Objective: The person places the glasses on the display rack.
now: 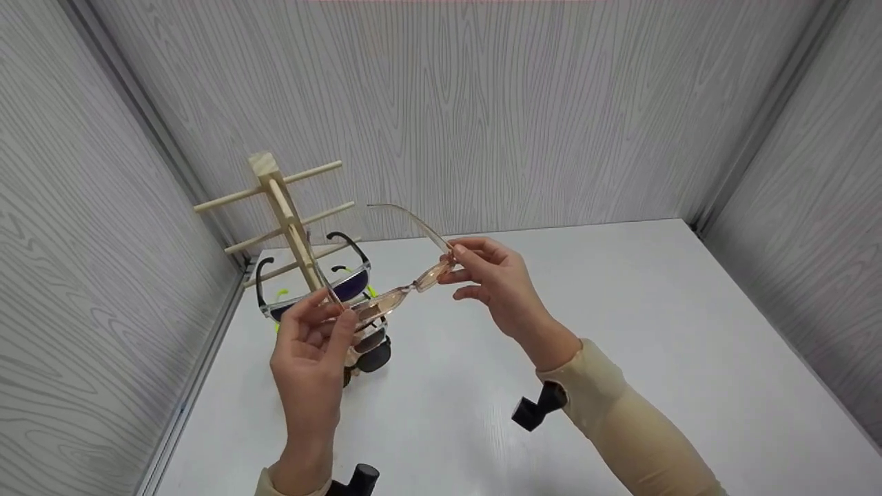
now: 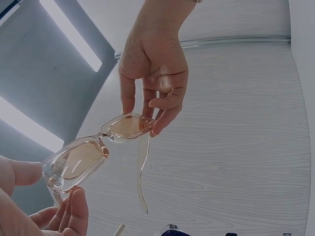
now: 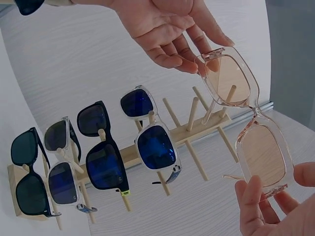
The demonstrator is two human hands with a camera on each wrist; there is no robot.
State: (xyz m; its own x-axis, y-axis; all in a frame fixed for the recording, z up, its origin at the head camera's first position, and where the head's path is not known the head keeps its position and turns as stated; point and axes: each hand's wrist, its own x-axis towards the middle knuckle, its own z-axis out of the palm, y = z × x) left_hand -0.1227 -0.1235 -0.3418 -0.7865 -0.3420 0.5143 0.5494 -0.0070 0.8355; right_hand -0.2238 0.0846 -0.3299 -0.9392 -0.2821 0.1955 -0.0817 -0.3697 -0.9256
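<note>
Both hands hold a pair of sunglasses (image 1: 383, 305) with a clear frame and peach-tinted lenses, in front of the wooden rack. My left hand (image 1: 310, 365) pinches one hinge corner between thumb and fingers. At the opposite hinge corner, my right hand (image 1: 496, 282) grips the frame. Its temples are unfolded and point away from me in the head view. Seen from the left wrist, the tinted lenses (image 2: 81, 160) face the camera. Behind them in the right wrist view, the wooden rack (image 3: 129, 156) carries several pairs of dark sunglasses (image 3: 156, 146) on its lower pegs.
In the head view, bare upper pegs (image 1: 313, 171) stick out sideways from the rack post. A white tabletop (image 1: 620, 310) spreads out beneath my hands. Grey wood-grain panels (image 1: 441, 117) enclose the back and sides.
</note>
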